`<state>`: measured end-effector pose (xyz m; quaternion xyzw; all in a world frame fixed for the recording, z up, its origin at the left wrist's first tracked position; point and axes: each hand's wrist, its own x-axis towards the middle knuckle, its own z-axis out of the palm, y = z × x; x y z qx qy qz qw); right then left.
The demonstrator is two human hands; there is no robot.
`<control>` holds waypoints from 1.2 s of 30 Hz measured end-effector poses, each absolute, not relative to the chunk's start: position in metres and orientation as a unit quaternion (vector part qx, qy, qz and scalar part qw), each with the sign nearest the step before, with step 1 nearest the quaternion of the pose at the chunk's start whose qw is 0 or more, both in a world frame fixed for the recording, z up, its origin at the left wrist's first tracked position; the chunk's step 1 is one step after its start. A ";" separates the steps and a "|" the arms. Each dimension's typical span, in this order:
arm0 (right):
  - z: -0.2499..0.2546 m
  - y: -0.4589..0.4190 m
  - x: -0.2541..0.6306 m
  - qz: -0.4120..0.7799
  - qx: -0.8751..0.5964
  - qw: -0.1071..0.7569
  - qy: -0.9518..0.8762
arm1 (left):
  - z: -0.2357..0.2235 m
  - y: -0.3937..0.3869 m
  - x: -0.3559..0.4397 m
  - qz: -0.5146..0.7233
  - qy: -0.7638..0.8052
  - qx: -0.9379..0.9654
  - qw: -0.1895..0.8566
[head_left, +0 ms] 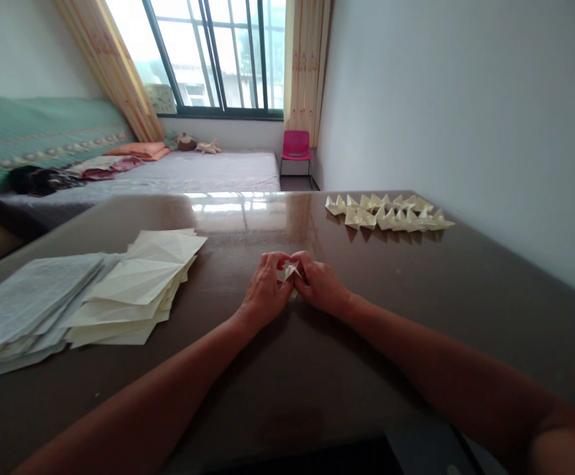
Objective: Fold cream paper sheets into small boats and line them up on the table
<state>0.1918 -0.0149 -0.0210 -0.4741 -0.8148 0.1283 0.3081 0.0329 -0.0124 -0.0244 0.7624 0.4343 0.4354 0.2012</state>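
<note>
Near the middle of the table, a small folded piece of cream paper [291, 271] is pinched between both hands. My left hand [268, 280] has its fingers curled round the paper's left side. On the right side, my right hand [320, 280] grips it with thumb and fingers. Much of the folded paper is hidden by the fingers, so its full shape does not show. Toward the back right stand several folded paper boats [391, 214] in two rows. Creased cream paper sheets [142, 277] lie in a loose stack to the left of my hands.
A pile of greyish printed sheets [35, 297] lies at the table's left edge. The glossy brown table [248, 396] reaches toward a bed [228, 171] and a pink chair [296, 145] beneath a window. A white wall [465, 99] borders the right side.
</note>
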 end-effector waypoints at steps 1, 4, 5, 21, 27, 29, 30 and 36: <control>-0.021 -0.015 0.192 0.129 -0.473 0.305 -0.816 | -0.026 -0.009 0.032 0.430 0.443 0.759 0.205; -0.021 -0.013 0.196 0.116 -0.500 0.276 -0.812 | -0.027 -0.001 0.027 0.404 0.453 0.767 0.207; -0.021 -0.012 0.198 0.111 -0.513 0.265 -0.809 | -0.028 0.001 0.026 0.391 0.452 0.775 0.205; -0.005 -0.004 0.239 0.135 -0.383 0.221 -0.886 | -0.025 -0.003 0.018 0.303 0.336 0.886 0.103; 0.001 -0.002 0.243 0.136 -0.345 0.215 -0.904 | -0.020 -0.003 0.012 0.258 0.315 0.911 0.068; 0.004 -0.002 0.244 0.119 -0.342 0.186 -0.913 | -0.017 -0.004 0.010 0.226 0.313 0.921 0.056; 0.005 -0.003 0.245 0.111 -0.341 0.166 -0.919 | -0.015 -0.005 0.009 0.209 0.312 0.926 0.049; 0.013 -0.008 0.244 0.084 -0.330 0.101 -0.935 | -0.006 -0.014 0.010 0.147 0.329 0.933 0.017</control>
